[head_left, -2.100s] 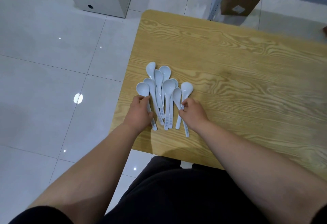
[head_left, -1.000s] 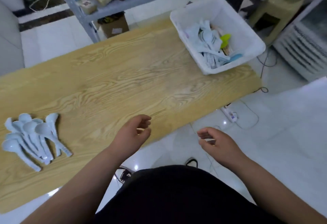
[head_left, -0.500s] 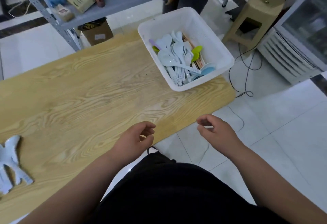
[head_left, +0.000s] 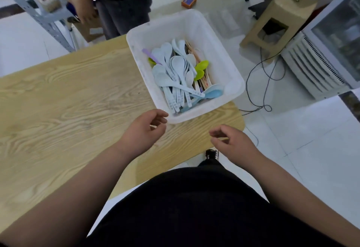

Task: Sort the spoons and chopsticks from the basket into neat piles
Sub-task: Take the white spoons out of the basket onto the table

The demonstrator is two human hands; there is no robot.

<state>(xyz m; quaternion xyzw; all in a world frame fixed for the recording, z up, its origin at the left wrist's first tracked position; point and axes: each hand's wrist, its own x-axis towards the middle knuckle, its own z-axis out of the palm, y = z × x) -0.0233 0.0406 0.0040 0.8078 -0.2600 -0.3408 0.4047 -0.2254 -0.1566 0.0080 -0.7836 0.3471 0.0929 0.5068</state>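
Spoons (head_left: 176, 75) heaped with chopsticks (head_left: 202, 80) in basket (head_left: 232, 75) on table (head_left: 68, 100) | left hand (head_left: 145, 129), right hand (head_left: 231, 143) half-curled, empty grip | no pile visible, most sorting left

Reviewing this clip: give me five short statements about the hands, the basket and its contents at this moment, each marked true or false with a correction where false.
1. Both hands are empty. True: the left hand and the right hand hold nothing.
2. The white basket sits on the floor. False: it rests on the wooden table, near its end.
3. The basket holds only white spoons. False: beside the white spoons lie green spoons, a blue spoon and chopsticks.
4. The left hand is nearer the basket than the right hand. True.
5. The right hand is inside the basket. False: it hovers near the table's near edge, outside it.
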